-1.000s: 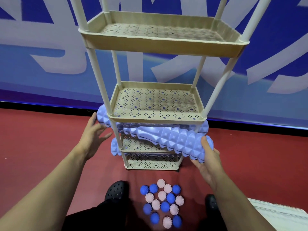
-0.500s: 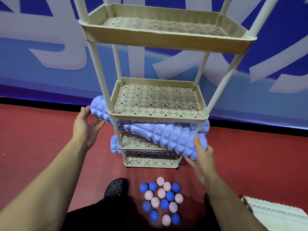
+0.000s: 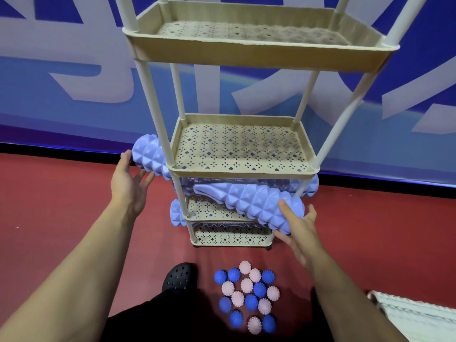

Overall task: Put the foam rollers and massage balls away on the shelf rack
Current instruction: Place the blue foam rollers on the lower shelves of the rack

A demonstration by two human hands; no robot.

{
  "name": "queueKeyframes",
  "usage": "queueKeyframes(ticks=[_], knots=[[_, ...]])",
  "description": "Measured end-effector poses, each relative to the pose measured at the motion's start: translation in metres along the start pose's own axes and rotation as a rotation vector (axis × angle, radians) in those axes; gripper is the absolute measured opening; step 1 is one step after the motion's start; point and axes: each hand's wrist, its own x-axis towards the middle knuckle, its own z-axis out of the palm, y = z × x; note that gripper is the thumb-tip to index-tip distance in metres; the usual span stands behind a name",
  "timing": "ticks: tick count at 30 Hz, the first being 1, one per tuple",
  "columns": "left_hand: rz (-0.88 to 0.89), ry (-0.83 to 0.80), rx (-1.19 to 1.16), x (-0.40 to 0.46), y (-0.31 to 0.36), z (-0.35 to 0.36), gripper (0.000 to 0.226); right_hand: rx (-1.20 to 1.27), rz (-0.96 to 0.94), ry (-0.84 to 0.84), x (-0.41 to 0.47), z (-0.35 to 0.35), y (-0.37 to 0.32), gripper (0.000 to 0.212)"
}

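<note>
Two lavender knobbed foam rollers (image 3: 261, 206) lie lengthwise across our beige perforated shelf rack (image 3: 243, 171), ends overhanging both sides. Our left hand (image 3: 127, 183) touches the left overhang with straight fingers; our right hand (image 3: 299, 230), spread, cradles the nearer roller's right end.

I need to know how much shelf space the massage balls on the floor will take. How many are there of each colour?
Blue massage balls: 8
Pink massage balls: 8
Total: 16, all in one cluster on the red floor in front of the shelf rack.
</note>
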Motion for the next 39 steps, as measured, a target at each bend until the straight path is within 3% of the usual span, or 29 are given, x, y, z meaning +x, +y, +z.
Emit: queueKeyframes(ticks=[4,7,12,21,29,35,39], knots=[[0.019,0.023,0.023,0.007,0.005,-0.008,0.021,0.001,-0.056,0.01,0.007,0.008,0.0,0.097],[0.049,0.033,0.026,0.005,0.007,-0.009,0.017,-0.031,-0.075,-0.017,0.013,0.01,-0.004,0.105],[0.067,0.033,0.05,0.004,0.01,-0.013,0.019,0.001,-0.027,-0.066,0.021,0.004,-0.019,0.089],[0.088,-0.005,0.135,0.0,0.01,-0.013,0.023,0.026,0.035,-0.156,0.043,-0.007,-0.032,0.088],[0.088,-0.041,0.14,0.006,0.005,-0.021,0.02,-0.011,-0.042,-0.147,0.04,-0.005,-0.039,0.042],[0.075,-0.087,0.145,0.004,0.004,-0.025,0.012,-0.008,-0.162,-0.209,0.041,-0.005,-0.047,0.053],[0.05,-0.112,0.169,0.004,-0.005,-0.032,0.039,-0.091,-0.235,-0.147,0.039,-0.003,-0.049,0.093]])
